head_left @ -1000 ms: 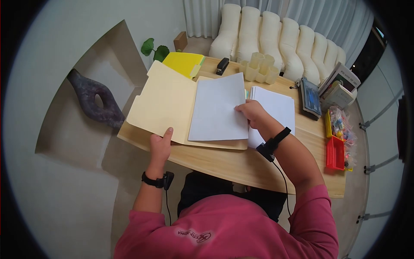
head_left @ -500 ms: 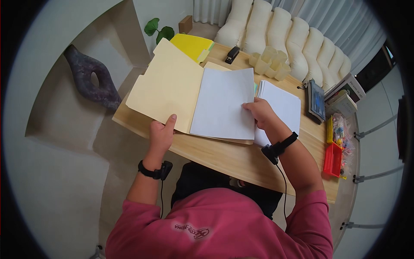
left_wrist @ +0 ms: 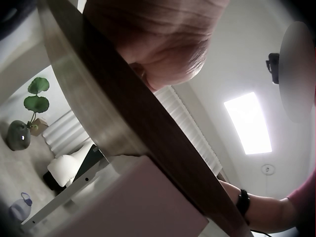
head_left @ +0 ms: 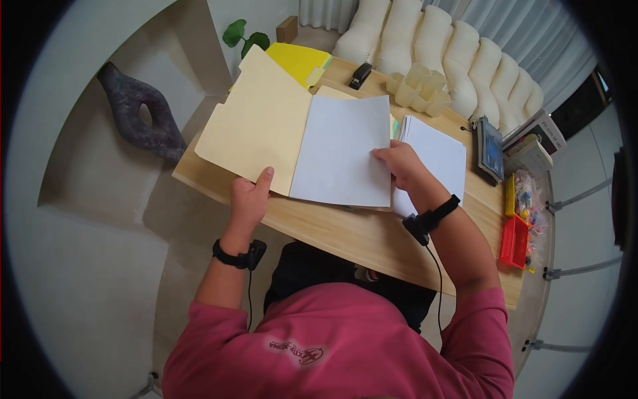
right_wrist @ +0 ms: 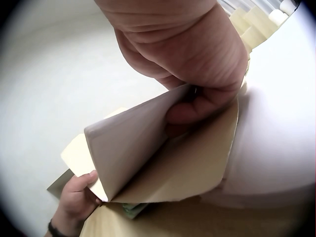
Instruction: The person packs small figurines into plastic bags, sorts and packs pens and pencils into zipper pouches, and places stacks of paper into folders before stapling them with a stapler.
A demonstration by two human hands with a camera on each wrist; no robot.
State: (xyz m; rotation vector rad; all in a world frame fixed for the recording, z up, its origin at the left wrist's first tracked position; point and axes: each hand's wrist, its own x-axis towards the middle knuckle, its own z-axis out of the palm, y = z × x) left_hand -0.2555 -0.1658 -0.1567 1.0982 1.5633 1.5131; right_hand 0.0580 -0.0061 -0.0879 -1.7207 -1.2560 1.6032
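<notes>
A cream tabbed folder lies open over the front of the table. My left hand holds its near edge, thumb on top and fingers underneath. White paper sheets lie over its right half, along the fold. At their right edge, my right hand pinches them, thumb on the upper face. In the right wrist view, the curled fingers go under the lifted sheets, above the folder's lower flap. The left wrist view shows mostly the table's edge and part of that hand.
A stack of white paper lies right of the folder. Farther back are a yellow folder, a black stapler and a cream multi-cup holder. A dark blue pouch, books and a red basket stand along the right side.
The head view has shifted. The white sheets have slid toward me on the folder, so less of its near edge shows below them. Both hands keep their holds.
</notes>
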